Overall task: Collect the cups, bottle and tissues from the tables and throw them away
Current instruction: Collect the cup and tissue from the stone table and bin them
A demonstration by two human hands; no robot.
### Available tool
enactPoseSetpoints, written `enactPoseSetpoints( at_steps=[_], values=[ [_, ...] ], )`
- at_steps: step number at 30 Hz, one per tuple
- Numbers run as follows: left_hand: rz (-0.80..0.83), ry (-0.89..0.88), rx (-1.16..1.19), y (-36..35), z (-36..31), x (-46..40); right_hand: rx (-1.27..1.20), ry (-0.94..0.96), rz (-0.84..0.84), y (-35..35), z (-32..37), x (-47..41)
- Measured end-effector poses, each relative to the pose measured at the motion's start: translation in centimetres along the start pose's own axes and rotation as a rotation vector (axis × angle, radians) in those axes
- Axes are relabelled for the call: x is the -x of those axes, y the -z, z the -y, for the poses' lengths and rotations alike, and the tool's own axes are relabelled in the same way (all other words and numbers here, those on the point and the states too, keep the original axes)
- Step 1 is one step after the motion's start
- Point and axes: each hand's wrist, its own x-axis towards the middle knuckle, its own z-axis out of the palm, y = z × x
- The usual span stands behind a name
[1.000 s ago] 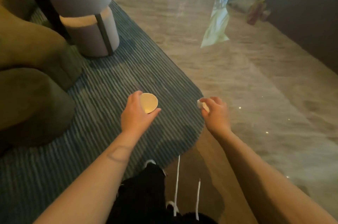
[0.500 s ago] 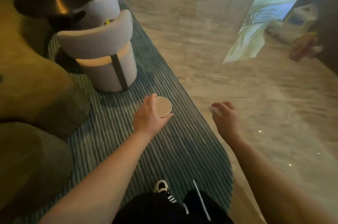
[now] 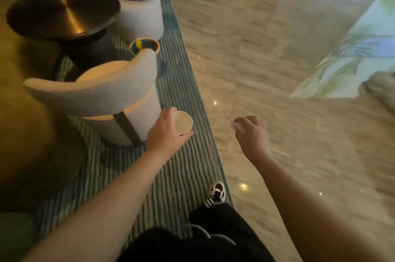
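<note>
Carrying step: the left hand point(image 3: 165, 133) grips a paper cup point(image 3: 183, 123), the right hand point(image 3: 252, 133) pinches a tissue point(image 3: 236, 125) (blurred), and next both need dropping into the small bin point(image 3: 145, 46) at eleven o'clock, probably.

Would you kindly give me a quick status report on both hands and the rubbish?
Left hand grips paper cup. Right hand pinches crumpled tissue. Small bin ahead, behind grey chair.

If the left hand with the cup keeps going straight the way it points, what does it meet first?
Probably nothing soon. The left hand holding the paper cup points up along the striped rug, right of the white chair. The small bin lies further ahead, slightly left; depth is unclear.
</note>
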Motion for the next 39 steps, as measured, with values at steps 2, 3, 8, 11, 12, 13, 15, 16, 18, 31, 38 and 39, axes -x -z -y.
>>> enactPoseSetpoints(
  at_steps=[2, 3, 8, 11, 12, 13, 15, 16, 18, 31, 38, 39],
  values=[
    [-0.011, 0.044, -0.005, -1.6, -1.2, -6.7, 0.003, 0.048, 0.047, 0.5, -0.7, -7.5],
    [-0.023, 0.065, -0.006, -2.0, -1.7, -9.2, 0.003, 0.067, 0.062, 0.7, -0.8, -10.4],
    [-0.116, 0.168, 0.005, -3.3, -2.4, -21.8, -0.011, 0.159, 0.143, 0.8, -1.2, -25.4],
    [-0.193, 0.224, -0.015, -4.0, -1.1, -28.7, -0.005, 0.198, 0.171, -0.8, -1.0, -33.9],
    [-0.216, 0.243, -0.022, -4.3, -0.5, -30.9, -0.003, 0.208, 0.175, -1.5, -1.0, -36.8],
    [-0.231, 0.265, -0.03, -4.7, 0.3, -33.2, -0.003, 0.222, 0.179, -2.4, -0.9, -39.6],
    [-0.257, 0.311, -0.043, -5.0, 2.7, -38.4, 0.002, 0.263, 0.193, -4.6, -0.5, -45.8],
    [-0.275, 0.334, -0.047, -5.0, 4.1, -41.1, 0.004, 0.283, 0.201, -5.8, -0.2, -49.0],
    [-0.324, 0.391, -0.041, -4.5, 7.1, -47.0, 0.001, 0.324, 0.226, -8.4, 1.1, -55.8],
    [-0.454, 0.809, 0.018, -0.1, 21.1, -73.5, -0.014, 0.575, 0.546, -23.4, 16.5, -88.9],
    [-0.536, 1.101, 0.049, -1.8, 26.4, -78.8, 0.035, 0.786, 0.757, -32.4, 22.9, -98.9],
    [-0.56, 1.139, 0.043, -2.5, 27.3, -79.9, 0.044, 0.818, 0.796, -34.2, 23.8, -100.6]
  ],
)
